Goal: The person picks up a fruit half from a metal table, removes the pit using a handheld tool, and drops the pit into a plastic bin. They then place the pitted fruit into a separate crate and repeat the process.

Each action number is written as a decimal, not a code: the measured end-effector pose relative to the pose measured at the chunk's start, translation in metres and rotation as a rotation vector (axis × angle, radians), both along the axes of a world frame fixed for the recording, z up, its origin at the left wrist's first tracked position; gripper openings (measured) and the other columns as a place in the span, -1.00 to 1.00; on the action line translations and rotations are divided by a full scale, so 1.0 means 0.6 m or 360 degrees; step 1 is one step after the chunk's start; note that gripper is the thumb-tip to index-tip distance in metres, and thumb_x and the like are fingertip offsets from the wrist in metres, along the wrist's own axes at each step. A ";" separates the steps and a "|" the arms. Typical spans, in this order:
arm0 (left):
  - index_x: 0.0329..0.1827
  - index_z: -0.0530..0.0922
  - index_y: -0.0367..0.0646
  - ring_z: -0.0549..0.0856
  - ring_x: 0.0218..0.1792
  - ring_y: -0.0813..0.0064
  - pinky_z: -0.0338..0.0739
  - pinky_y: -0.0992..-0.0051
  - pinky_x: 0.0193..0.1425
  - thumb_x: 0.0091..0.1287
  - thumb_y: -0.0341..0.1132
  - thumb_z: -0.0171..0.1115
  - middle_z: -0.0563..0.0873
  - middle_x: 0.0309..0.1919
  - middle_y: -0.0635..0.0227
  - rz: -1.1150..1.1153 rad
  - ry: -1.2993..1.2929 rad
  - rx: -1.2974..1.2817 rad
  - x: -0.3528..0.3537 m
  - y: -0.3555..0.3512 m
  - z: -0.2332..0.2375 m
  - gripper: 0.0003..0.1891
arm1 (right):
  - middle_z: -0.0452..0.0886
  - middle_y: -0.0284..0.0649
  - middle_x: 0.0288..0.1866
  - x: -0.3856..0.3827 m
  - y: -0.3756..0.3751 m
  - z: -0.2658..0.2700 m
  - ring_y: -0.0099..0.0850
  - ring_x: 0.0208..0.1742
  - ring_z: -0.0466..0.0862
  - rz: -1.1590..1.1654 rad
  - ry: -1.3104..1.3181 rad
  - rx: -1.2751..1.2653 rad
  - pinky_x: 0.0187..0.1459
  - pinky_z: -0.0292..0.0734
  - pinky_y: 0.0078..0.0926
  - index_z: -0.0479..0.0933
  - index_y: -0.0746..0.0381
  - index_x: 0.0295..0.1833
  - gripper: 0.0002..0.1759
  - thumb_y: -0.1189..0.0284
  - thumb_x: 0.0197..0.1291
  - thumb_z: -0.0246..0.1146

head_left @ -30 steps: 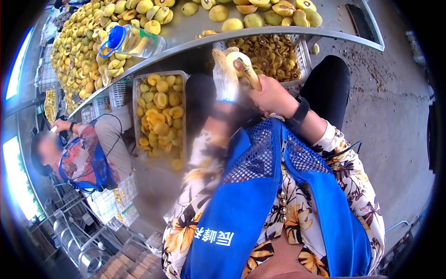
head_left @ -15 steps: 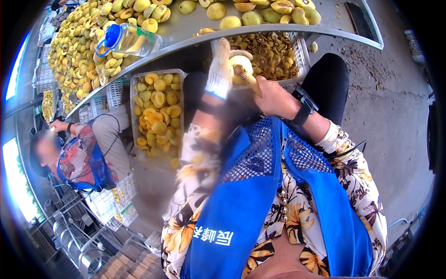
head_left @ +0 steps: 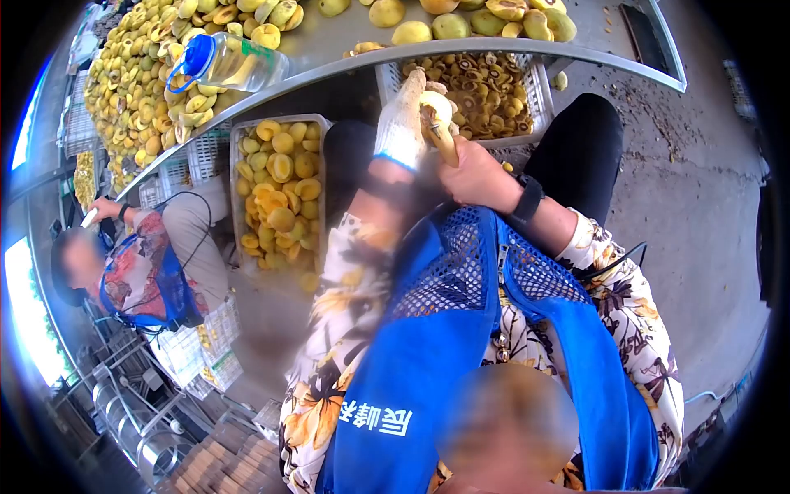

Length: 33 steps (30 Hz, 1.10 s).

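My left hand (head_left: 403,123), in a white knit glove with a blue cuff edge, is closed around a yellow peach half (head_left: 439,105). My right hand (head_left: 484,174) is bare and grips the handle of a pitting tool (head_left: 445,146). The tool's metal end meets the peach half, and the contact point is partly hidden. Both hands are over the near left edge of a white crate (head_left: 539,107), which holds brown-centred peach pieces and pits (head_left: 490,86).
A crate (head_left: 239,198) of yellow peach halves stands left of my legs. A metal table edge (head_left: 329,70) runs above the crates, with heaped peaches (head_left: 132,82) and a blue-capped water bottle (head_left: 243,66). A seated co-worker (head_left: 152,263) is at the left.
Both hands have shifted slightly with the peach half and tool, which are now turned more side-on. My head has tipped into the bottom of the view. The co-worker's raised hand moved slightly.
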<state>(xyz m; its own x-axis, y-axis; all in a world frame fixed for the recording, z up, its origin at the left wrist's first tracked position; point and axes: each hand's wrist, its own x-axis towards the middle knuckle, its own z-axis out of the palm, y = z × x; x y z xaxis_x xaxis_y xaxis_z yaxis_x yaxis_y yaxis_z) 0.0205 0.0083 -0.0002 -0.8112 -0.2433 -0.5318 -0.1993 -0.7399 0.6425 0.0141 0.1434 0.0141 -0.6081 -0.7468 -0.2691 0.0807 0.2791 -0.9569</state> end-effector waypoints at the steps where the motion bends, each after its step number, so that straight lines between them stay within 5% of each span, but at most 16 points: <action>1: -0.29 0.48 -0.25 0.54 -0.72 0.26 0.49 0.39 -0.68 0.32 -0.08 0.08 0.57 -0.60 0.14 0.0017 -0.0017 -0.0010 -0.003 0.001 -0.003 -0.66 | 0.47 -0.24 -0.66 0.002 0.000 -0.004 -0.52 -0.76 0.45 -0.0043 0.0120 0.0004 -0.74 0.31 -0.56 0.36 0.31 -0.39 -0.87 0.46 0.12 0.01; 6: -0.32 0.49 -0.24 0.53 -0.75 0.27 0.50 0.38 -0.69 0.31 -0.09 0.09 0.58 -0.60 0.12 0.0111 0.0094 -0.0491 -0.009 0.011 0.000 -0.67 | 0.48 -0.23 -0.64 -0.001 0.002 -0.031 -0.52 -0.66 0.52 -0.0054 0.0726 -0.0045 -0.67 0.35 -0.58 0.37 0.30 -0.35 -0.89 0.46 0.08 0.04; 9: -0.33 0.50 -0.25 0.53 -0.76 0.30 0.49 0.41 -0.70 0.31 -0.07 0.08 0.59 -0.60 0.11 0.0185 0.0221 -0.0667 -0.012 0.015 -0.001 -0.65 | 0.45 -0.30 -0.63 -0.014 0.007 -0.007 -0.59 -0.66 0.47 0.0108 -0.0121 0.0060 -0.66 0.32 -0.64 0.37 0.26 -0.33 -0.92 0.48 0.07 0.05; 12: -0.32 0.51 -0.26 0.54 -0.74 0.36 0.48 0.46 -0.69 0.32 -0.03 0.05 0.60 -0.59 0.13 -0.0061 0.0149 0.0092 -0.013 0.006 0.010 -0.61 | 0.42 -0.38 -0.62 -0.030 0.016 -0.011 -0.67 -0.70 0.37 0.0239 -0.0773 0.0038 -0.68 0.26 -0.71 0.36 0.22 -0.31 -0.93 0.50 0.05 0.06; 15: -0.34 0.51 -0.25 0.55 -0.73 0.42 0.47 0.51 -0.67 0.34 -0.01 0.02 0.61 -0.59 0.15 -0.0143 0.0165 -0.0193 -0.014 0.004 0.003 -0.59 | 0.40 -0.43 -0.61 -0.024 0.015 0.003 -0.72 -0.72 0.30 0.0162 -0.0962 -0.0018 -0.69 0.21 -0.78 0.36 0.20 -0.30 -0.93 0.51 0.05 0.07; 19: -0.34 0.51 -0.24 0.56 -0.70 0.46 0.46 0.53 -0.66 0.36 -0.06 -0.01 0.62 -0.54 0.17 0.0005 0.0284 -0.1116 -0.008 0.003 -0.019 -0.62 | 0.35 -0.39 -0.63 -0.031 0.015 -0.030 -0.73 -0.77 0.22 0.0420 -0.1413 -0.0284 -0.78 0.06 -0.78 0.35 0.24 -0.26 -0.90 0.58 0.07 0.06; 20: -0.27 0.53 -0.28 0.61 -0.55 0.47 0.50 0.60 -0.52 0.37 -0.09 -0.05 0.65 -0.48 0.24 -0.0053 0.0152 -0.1022 -0.005 0.001 -0.004 -0.62 | 0.32 -0.38 -0.65 -0.032 0.013 -0.025 -0.74 -0.80 0.17 0.0401 -0.1630 -0.0352 -0.81 -0.01 -0.77 0.33 0.26 -0.20 -0.88 0.62 0.11 0.03; 23: -0.29 0.49 -0.26 0.60 -0.55 0.39 0.52 0.53 -0.49 0.38 -0.03 -0.13 0.63 -0.51 0.22 0.0265 -0.0030 -0.0227 0.001 -0.016 0.015 -0.57 | 0.31 -0.39 -0.66 -0.032 0.002 -0.044 -0.73 -0.82 0.16 0.0424 -0.1908 -0.0557 -0.81 0.01 -0.77 0.32 0.26 -0.15 -0.86 0.61 0.16 0.01; 25: -0.18 0.41 -0.14 0.56 -0.54 0.21 0.42 0.33 -0.62 0.36 0.04 -0.23 0.61 -0.40 0.15 0.0801 0.0019 0.0085 0.014 -0.076 -0.052 -0.58 | 0.32 -0.37 -0.64 -0.031 0.000 -0.032 -0.71 -0.83 0.14 0.0447 -0.1721 -0.0544 -0.81 0.06 -0.73 0.32 0.24 -0.12 -0.84 0.61 0.17 0.03; 26: -0.14 0.39 -0.09 0.57 -0.53 0.20 0.38 0.41 -0.66 0.36 0.05 -0.25 0.61 -0.36 0.18 0.0627 0.0092 0.0181 0.058 -0.117 -0.058 -0.60 | 0.32 -0.37 -0.63 -0.034 0.001 -0.030 -0.71 -0.83 0.15 0.0376 -0.1686 -0.0510 -0.80 0.07 -0.72 0.31 0.23 -0.12 -0.84 0.60 0.17 0.03; 28: -0.25 0.47 -0.07 0.59 -0.51 0.30 0.39 0.53 -0.67 0.33 0.08 -0.16 0.59 -0.48 0.24 0.0613 0.0114 -0.0167 0.132 -0.189 -0.069 -0.59 | 0.33 -0.36 -0.62 -0.047 0.005 -0.049 -0.69 -0.81 0.18 0.0199 -0.1570 -0.0358 -0.80 0.13 -0.69 0.31 0.22 -0.14 -0.85 0.57 0.17 0.06; 30: -0.15 0.61 -0.21 0.65 -0.25 0.25 0.53 0.43 -0.20 0.22 0.07 0.11 0.67 -0.36 0.21 0.0746 -0.0794 -0.1933 0.194 -0.225 -0.063 -0.53 | 0.40 -0.33 -0.60 -0.057 0.015 -0.078 -0.63 -0.79 0.29 0.0090 -0.0977 0.0110 -0.79 0.23 -0.64 0.32 0.25 -0.19 -0.85 0.46 0.16 0.11; 31: -0.10 0.61 -0.24 0.63 -0.16 0.23 0.45 0.44 -0.01 0.17 0.02 0.19 0.68 -0.22 0.14 0.0351 -0.1359 -0.2526 0.207 -0.219 -0.016 -0.53 | 0.43 -0.31 -0.60 -0.062 0.018 -0.089 -0.61 -0.79 0.34 0.0098 -0.0638 0.0304 -0.78 0.27 -0.62 0.33 0.27 -0.23 -0.83 0.42 0.16 0.14; 33: -0.20 0.65 -0.12 0.62 -0.15 0.18 0.46 0.33 -0.01 0.14 -0.07 0.24 0.68 -0.22 0.16 0.0518 -0.1198 -0.3178 0.202 -0.247 -0.001 -0.67 | 0.47 -0.29 -0.60 -0.069 0.014 -0.099 -0.57 -0.76 0.41 0.0177 -0.0324 0.0460 -0.76 0.31 -0.58 0.34 0.29 -0.28 -0.79 0.37 0.14 0.16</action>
<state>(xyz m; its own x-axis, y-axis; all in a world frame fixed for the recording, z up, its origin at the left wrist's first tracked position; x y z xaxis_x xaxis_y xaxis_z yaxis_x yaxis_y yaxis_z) 0.1418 -0.1398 -0.0010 -0.4509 -0.7856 0.4236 -0.7586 0.5874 0.2818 -0.0275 0.1520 -0.0453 -0.4397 -0.6809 -0.5857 0.2155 0.5531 -0.8048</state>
